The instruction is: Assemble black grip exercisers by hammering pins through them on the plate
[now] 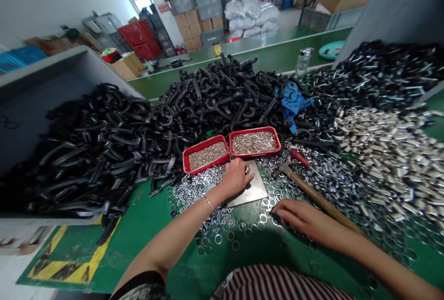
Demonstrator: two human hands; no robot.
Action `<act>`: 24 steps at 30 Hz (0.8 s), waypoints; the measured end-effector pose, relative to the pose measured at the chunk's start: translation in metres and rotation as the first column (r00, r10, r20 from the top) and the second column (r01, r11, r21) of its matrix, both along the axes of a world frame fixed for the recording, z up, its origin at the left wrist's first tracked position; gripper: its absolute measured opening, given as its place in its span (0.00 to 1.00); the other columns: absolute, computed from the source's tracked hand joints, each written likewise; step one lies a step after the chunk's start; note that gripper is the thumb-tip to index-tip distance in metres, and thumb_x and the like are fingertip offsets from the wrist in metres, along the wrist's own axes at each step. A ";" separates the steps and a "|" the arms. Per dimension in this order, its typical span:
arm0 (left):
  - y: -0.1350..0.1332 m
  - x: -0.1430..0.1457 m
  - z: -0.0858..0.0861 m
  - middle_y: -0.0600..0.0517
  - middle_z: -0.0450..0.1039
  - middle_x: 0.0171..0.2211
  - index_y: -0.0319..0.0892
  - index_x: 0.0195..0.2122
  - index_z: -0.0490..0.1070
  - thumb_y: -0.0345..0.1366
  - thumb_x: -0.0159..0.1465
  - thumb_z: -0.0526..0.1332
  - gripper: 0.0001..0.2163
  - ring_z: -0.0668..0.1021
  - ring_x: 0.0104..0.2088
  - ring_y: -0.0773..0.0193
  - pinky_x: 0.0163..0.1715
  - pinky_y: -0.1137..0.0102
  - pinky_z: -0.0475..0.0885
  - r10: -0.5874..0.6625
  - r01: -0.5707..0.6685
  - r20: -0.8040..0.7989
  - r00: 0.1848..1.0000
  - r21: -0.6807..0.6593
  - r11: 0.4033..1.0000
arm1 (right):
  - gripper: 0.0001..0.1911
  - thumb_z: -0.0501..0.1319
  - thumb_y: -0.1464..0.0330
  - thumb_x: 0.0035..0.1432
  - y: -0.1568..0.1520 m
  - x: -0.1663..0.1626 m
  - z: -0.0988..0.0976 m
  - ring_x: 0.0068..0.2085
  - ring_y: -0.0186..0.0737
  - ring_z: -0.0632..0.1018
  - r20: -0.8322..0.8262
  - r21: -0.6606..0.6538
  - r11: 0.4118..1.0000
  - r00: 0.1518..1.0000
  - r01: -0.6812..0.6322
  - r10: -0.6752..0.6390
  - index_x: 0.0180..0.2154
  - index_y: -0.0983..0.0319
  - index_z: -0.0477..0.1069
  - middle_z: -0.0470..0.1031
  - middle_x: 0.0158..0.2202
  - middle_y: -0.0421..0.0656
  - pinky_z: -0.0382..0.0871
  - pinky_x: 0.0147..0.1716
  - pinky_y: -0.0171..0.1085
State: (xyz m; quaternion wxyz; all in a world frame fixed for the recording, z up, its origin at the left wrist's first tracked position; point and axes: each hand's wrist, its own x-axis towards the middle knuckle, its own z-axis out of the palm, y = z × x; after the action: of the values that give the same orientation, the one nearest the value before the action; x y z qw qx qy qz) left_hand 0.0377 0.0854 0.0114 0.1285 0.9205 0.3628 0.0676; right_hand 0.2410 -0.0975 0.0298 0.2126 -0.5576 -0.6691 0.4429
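My left hand (237,179) is closed over a flat metal plate (255,193), with a small shiny metal piece (247,169) showing at its fingers. Something small and dark under the thumb is too covered to name. To the right of the plate, my right hand (294,216) has its fingertips pressed together low over loose metal rings (262,218); a small dark tip shows there, but I cannot make out what it is. Two red trays of small metal pins, the left tray (185,163) and the right tray (278,145), stand just behind the plate.
A hammer (319,198) and a red-handled screwdriver (300,158) lie right of the plate. Black curved parts (215,91) are heaped behind, near a blue cloth (293,101) and a glass jar (304,63). Metal sleeves (388,152) pile up at right; a grey bin (79,66) tips in from the left.
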 end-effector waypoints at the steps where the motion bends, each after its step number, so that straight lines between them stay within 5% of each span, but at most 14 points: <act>1: 0.006 0.002 0.004 0.44 0.68 0.50 0.40 0.51 0.68 0.44 0.70 0.56 0.15 0.70 0.51 0.53 0.52 0.59 0.65 0.002 -0.004 0.048 0.999 0.036 0.999 | 0.19 0.50 0.55 0.71 0.001 0.015 -0.002 0.42 0.43 0.78 0.046 0.039 0.998 0.997 0.052 -0.054 0.43 0.58 0.74 0.78 0.40 0.44 0.71 0.45 0.40; 4: 0.036 0.015 0.022 0.45 0.69 0.51 0.42 0.51 0.70 0.37 0.71 0.54 0.11 0.70 0.53 0.55 0.55 0.60 0.63 0.010 -0.022 0.075 0.997 0.162 0.987 | 0.18 0.50 0.55 0.70 0.000 0.056 -0.015 0.45 0.47 0.78 0.220 0.202 0.960 0.947 0.191 -0.235 0.46 0.58 0.73 0.77 0.44 0.47 0.71 0.49 0.44; 10: 0.088 0.048 0.030 0.38 0.74 0.41 0.31 0.39 0.75 0.22 0.65 0.53 0.11 0.76 0.45 0.52 0.49 0.60 0.66 0.053 -0.014 -0.301 0.952 0.130 0.991 | 0.18 0.55 0.55 0.66 -0.006 0.084 -0.045 0.46 0.53 0.76 0.492 0.368 0.915 0.800 0.167 -0.344 0.49 0.59 0.70 0.73 0.47 0.52 0.72 0.46 0.49; 13: 0.088 0.050 0.022 0.36 0.74 0.43 0.30 0.42 0.74 0.21 0.65 0.51 0.12 0.76 0.46 0.51 0.50 0.59 0.66 0.054 -0.014 -0.271 0.961 0.149 0.989 | 0.18 0.55 0.56 0.66 -0.003 0.079 -0.047 0.46 0.53 0.76 0.517 0.358 0.917 0.781 0.176 -0.352 0.50 0.60 0.69 0.73 0.47 0.53 0.73 0.44 0.48; 16: 0.084 0.042 0.019 0.38 0.74 0.44 0.32 0.43 0.72 0.23 0.66 0.51 0.11 0.76 0.46 0.52 0.50 0.59 0.66 0.101 -0.088 -0.073 0.992 0.155 0.984 | 0.20 0.58 0.56 0.63 0.008 0.076 -0.040 0.45 0.53 0.77 0.465 0.311 0.919 0.805 0.241 -0.368 0.50 0.62 0.69 0.73 0.48 0.53 0.72 0.46 0.49; 18: 0.080 0.033 0.021 0.42 0.75 0.41 0.35 0.42 0.71 0.24 0.66 0.53 0.08 0.76 0.43 0.56 0.48 0.62 0.68 0.156 -0.168 0.144 0.977 0.074 0.983 | 0.22 0.62 0.56 0.58 0.019 0.076 -0.032 0.42 0.52 0.78 0.353 0.215 0.916 0.847 0.339 -0.397 0.50 0.62 0.70 0.75 0.46 0.52 0.72 0.45 0.49; 20: 0.072 0.021 0.024 0.47 0.75 0.39 0.38 0.42 0.70 0.26 0.67 0.56 0.06 0.77 0.39 0.61 0.44 0.66 0.70 0.197 -0.184 0.334 0.922 -0.069 0.980 | 0.23 0.64 0.54 0.56 0.029 0.076 -0.022 0.36 0.47 0.78 0.166 -0.013 0.900 0.888 0.436 -0.428 0.48 0.62 0.71 0.78 0.40 0.50 0.74 0.37 0.46; 24: 0.040 -0.010 0.022 0.50 0.77 0.41 0.41 0.43 0.73 0.31 0.67 0.59 0.05 0.77 0.42 0.64 0.46 0.67 0.71 0.198 -0.087 0.493 0.847 -0.239 0.967 | 0.23 0.62 0.49 0.58 0.037 0.076 -0.004 0.24 0.37 0.72 -0.174 -0.522 0.774 0.844 0.358 -0.508 0.44 0.61 0.75 0.75 0.31 0.45 0.66 0.20 0.36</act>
State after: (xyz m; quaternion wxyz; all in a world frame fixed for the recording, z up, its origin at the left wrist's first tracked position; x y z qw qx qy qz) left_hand 0.0281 0.1253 0.0331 0.3101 0.8210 0.3882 0.2814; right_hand 0.3167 -0.0609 0.0257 0.2688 -0.6573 -0.3518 0.6099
